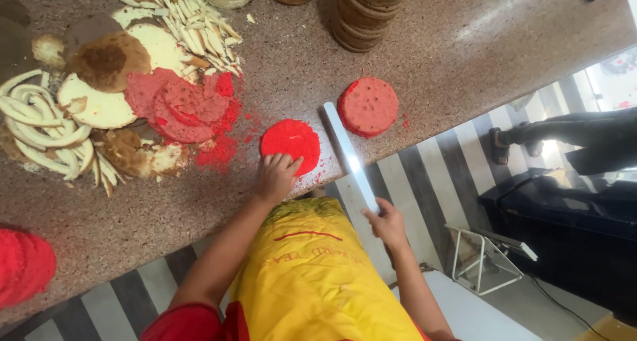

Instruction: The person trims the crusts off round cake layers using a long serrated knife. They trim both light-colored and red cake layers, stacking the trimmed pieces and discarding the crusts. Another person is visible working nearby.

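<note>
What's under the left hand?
The left hand rests on the near edge of a bright red round cake layer lying on the speckled counter. The fingers cover that edge, so the part beneath them can't be seen.

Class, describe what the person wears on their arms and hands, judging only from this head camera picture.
Both forearms are bare, and the left hand and right hand wear no gloves. Short red sleeves show at the upper arms. A yellow apron with red lettering and a thin red line covers the front.
</note>
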